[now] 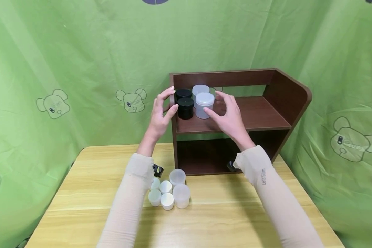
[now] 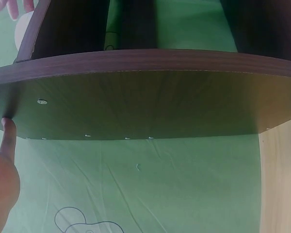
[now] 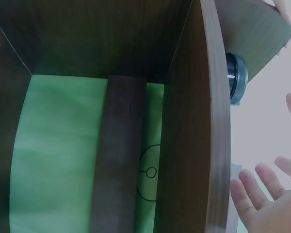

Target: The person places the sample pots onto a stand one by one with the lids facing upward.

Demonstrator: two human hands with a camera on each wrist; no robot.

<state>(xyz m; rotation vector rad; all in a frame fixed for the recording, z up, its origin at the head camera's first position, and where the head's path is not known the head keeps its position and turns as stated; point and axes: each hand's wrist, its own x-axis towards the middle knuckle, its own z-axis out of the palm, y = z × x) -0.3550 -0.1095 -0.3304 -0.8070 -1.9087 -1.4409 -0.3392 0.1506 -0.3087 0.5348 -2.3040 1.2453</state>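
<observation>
Two black-lidded jars, a front one (image 1: 185,109) and a back one (image 1: 183,93), stand at the left end of the shelf unit's upper board. Beside them are a frosted jar (image 1: 204,106) with a whitish lid and another frosted jar (image 1: 200,88) behind it. My left hand (image 1: 161,115) is at the left side panel (image 2: 136,102), its fingers along the outside and its thumb near the front black jar. At the front frosted jar is my right hand (image 1: 230,115), thumb by the jar's front, fingers spread in the right wrist view; firm contact cannot be made out.
The dark brown shelf unit (image 1: 232,130) stands at the back of the wooden table (image 1: 223,213). In front of it sit several small white-lidded jars (image 1: 167,200) and two larger frosted jars (image 1: 181,197). A green curtain (image 1: 96,51) surrounds the table.
</observation>
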